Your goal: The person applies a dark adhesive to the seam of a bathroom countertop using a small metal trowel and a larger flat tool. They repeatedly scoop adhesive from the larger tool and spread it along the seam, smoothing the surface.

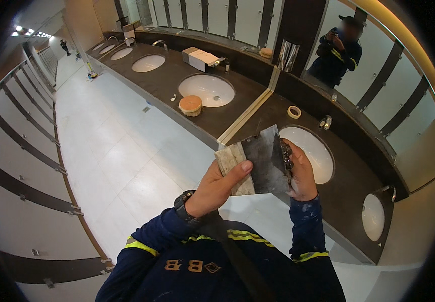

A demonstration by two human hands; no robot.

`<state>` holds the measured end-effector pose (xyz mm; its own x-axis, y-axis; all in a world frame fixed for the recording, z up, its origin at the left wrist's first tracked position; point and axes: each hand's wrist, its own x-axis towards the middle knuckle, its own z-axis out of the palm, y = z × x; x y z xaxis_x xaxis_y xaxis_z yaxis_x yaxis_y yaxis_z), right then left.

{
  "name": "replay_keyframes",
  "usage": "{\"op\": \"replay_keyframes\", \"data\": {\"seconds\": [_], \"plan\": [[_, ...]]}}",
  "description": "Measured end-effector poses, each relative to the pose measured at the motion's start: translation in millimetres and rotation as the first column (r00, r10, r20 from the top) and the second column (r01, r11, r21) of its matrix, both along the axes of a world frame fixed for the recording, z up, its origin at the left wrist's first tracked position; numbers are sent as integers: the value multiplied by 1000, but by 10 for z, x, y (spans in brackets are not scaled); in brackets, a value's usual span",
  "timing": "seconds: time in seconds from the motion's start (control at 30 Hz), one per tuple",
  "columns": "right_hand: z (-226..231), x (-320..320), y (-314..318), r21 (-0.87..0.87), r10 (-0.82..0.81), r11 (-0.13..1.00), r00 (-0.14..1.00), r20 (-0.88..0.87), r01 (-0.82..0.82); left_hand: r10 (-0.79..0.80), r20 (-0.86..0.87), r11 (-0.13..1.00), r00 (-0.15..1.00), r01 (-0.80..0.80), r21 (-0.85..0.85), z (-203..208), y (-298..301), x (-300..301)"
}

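Observation:
In front of my chest, my left hand is closed on a flat block, its thumb pressed across the streaked beige end. The rest of that piece is a smooth dark grey plate, tilted and scuffed pale along its lower right. At its right edge my right hand is closed around a dark, shiny, lumpy thing, which touches or nearly touches the plate. I cannot make out its kind. The fingers behind the plate are hidden.
A dark counter carries several white sinks, including a near one. On it are a round tan-topped object, a tape roll and a box. A pale strip crosses it. Stall doors line the left.

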<state>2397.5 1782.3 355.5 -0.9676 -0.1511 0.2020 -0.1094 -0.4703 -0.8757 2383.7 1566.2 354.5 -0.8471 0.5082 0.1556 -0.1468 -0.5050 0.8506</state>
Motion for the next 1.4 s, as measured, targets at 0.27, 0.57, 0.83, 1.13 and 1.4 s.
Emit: {"op": "replay_keyframes", "data": {"seconds": [0.27,0.57,0.83,1.13,1.4], "plan": [[37,-61,-68,3,-210,978,975,75,210,13,-171,990,985,-36,-134,48,34,50],[-76,-256,34,81,-428,901,904,6,426,93,-123,988,988,-107,-112,-95,40,98],[-360,-86,-87,354,-510,503,601,-615,789,-61,325,961,944,-32,274,4,253,-185],[-28,-77,198,509,-14,667,692,-722,545,-187,339,935,922,61,349,21,179,-198],[33,-148,409,732,58,417,789,-612,538,-141,260,982,955,101,160,89,65,-137]]}}
